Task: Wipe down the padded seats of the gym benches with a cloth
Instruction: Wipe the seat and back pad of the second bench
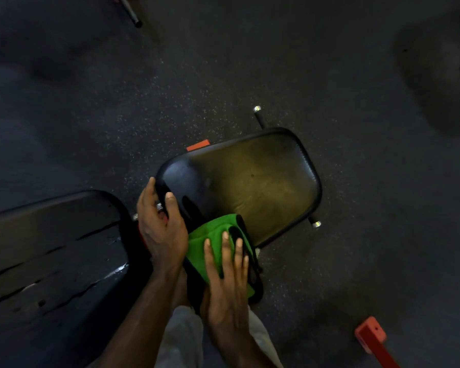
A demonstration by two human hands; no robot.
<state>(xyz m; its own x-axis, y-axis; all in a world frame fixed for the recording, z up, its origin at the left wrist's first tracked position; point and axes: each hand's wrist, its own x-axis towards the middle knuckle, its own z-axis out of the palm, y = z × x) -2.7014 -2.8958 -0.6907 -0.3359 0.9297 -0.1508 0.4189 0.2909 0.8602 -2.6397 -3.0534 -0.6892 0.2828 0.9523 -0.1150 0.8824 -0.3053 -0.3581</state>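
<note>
Two black pads and one green cloth observed: right hand, fingers straight and slightly spread, presses the cloth on the seat's near edge; left hand curls around the seat's end.

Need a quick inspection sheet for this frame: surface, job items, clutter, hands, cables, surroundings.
Surface: dark speckled floor.
Job's things: seat pad, black, worn in the middle; green cloth on its near edge; second pad, cracked, to the left.
Clutter: nothing seen.
Grippers: left hand grips the seat pad's edge; right hand presses flat on the cloth.
Cables: nothing seen.
Surroundings: orange frame part at lower right.
</note>
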